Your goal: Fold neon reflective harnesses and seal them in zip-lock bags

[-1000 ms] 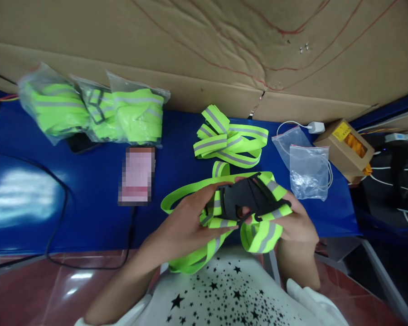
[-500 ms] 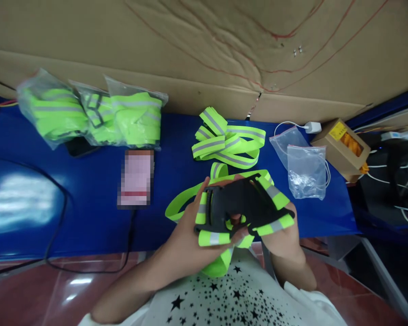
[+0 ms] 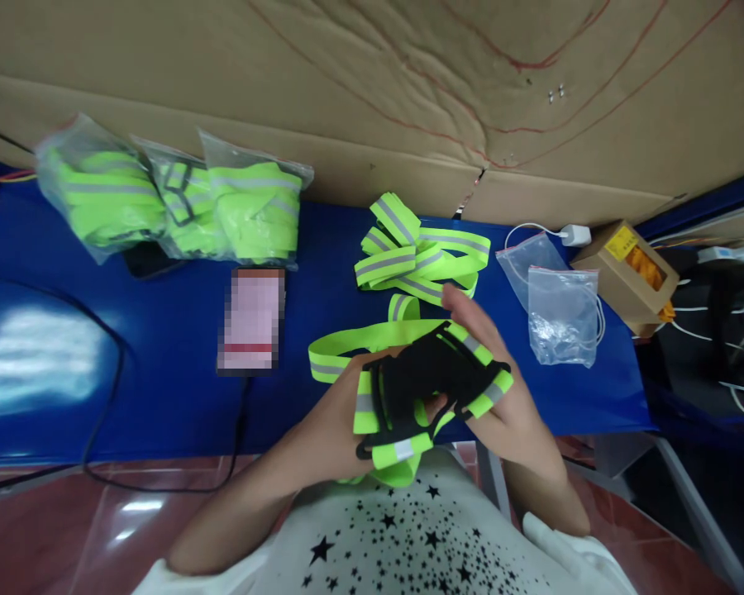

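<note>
Both hands hold a neon-green reflective strap harness [image 3: 372, 340] with a black flat plastic piece [image 3: 431, 380] threaded onto it, just above my lap at the near edge of the blue table [image 3: 161, 347]. My left hand [image 3: 331, 421] grips the left end of the black piece and the bundled straps. My right hand [image 3: 502, 397] supports the right side from underneath, fingers stretched up behind the straps. A long loop of strap trails left over the table.
A loose pile of green straps [image 3: 418, 256] lies behind the hands. Several bagged harnesses [image 3: 174, 202] sit at the back left, a phone [image 3: 251, 318] with a cable beside them. Clear zip bags [image 3: 555, 306] and a small cardboard box [image 3: 632, 268] are at the right. Cardboard [image 3: 372, 91] lines the back.
The straps were gathered tighter around the black piece. My right hand's fingers have opened upward behind it, and the bundle shifted slightly left and down toward my body.
</note>
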Demonstrator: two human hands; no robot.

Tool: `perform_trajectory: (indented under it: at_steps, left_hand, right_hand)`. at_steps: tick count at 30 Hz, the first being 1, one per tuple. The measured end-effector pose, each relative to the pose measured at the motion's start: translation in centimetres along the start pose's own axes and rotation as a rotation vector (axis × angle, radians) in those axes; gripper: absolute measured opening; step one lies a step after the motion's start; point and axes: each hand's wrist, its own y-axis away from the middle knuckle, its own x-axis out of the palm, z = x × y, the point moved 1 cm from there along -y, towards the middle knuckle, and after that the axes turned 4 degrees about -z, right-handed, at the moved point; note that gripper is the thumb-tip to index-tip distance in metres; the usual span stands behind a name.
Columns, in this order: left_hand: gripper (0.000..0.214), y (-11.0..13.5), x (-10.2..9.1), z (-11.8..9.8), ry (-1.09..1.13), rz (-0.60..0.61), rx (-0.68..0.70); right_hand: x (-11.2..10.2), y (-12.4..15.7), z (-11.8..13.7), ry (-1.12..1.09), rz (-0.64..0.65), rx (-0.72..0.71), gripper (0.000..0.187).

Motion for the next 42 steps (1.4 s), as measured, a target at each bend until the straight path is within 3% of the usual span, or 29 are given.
perform_trajectory:
  at_steps: [2,3,7,12,14,17,21,25,28,32,35,38,42]
  left_hand:
    - [0.03,0.0,-0.2,0.2,0.023,0.005,-0.001]
    - [0.029,0.1,-0.3,0.2,0.021,0.013,-0.004]
    - [0.027,0.1,0.1,0.4,0.002,0.024,-0.04]
    - [0.034,-0.3,1.0,1.2,0.049,0.021,-0.199]
    - [0.035,-0.6,1.2,1.3,0.073,0.05,-0.195]
    - [0.034,-1.0,1.2,1.2,0.078,0.081,-0.202]
    - [0.04,-1.3,1.3,1.3,0.112,0.15,-0.196]
    - [0.036,-1.5,1.4,1.9,0.164,0.174,-0.191]
    - [0.042,-1.7,1.1,1.8,0.123,0.129,-0.179]
    - [0.037,-2.1,0.3,1.5,0.181,0.129,-0.155]
    - [0.029,-2.2,0.0,2.1,0.284,0.172,-0.251]
    - [0.039,-2.3,0.2,2.8,0.458,0.138,-0.404]
    - [0.041,-2.4,0.5,2.3,0.5,0.264,-0.377]
  right_hand:
    - [-1.2,-0.3,0.3,0.038,-0.104,-0.052,0.095]
    - [-1.8,-0.5,0.6,0.091,-0.091,-0.107,0.093]
    - [-3.5,-1.7,2.0,0.378,0.2,-0.291,0.055]
    - [-3.8,-3.2,2.9,0.369,0.011,-0.218,0.026]
    - [-3.9,-3.8,2.7,0.255,-0.024,-0.106,0.031]
    - [-4.2,-4.7,1.8,0.017,0.029,0.089,0.042]
    - [-4.4,-5.3,-0.1,-0.072,0.133,0.214,0.025]
    - [-4.6,-4.8,0.1,0.166,0.091,0.03,0.027]
    - [-4.5,-4.4,1.2,0.273,0.188,-0.142,0.04]
    - [-3.7,-4.5,1.1,0.307,0.32,-0.112,0.073]
    - [-3.0,-4.9,0.1,0.287,0.284,-0.054,0.063]
    - [-2.9,-5.1,-0.4,0.238,0.175,-0.081,0.051]
    - [-4.0,-5.8,-0.4,0.13,0.056,0.004,0.028]
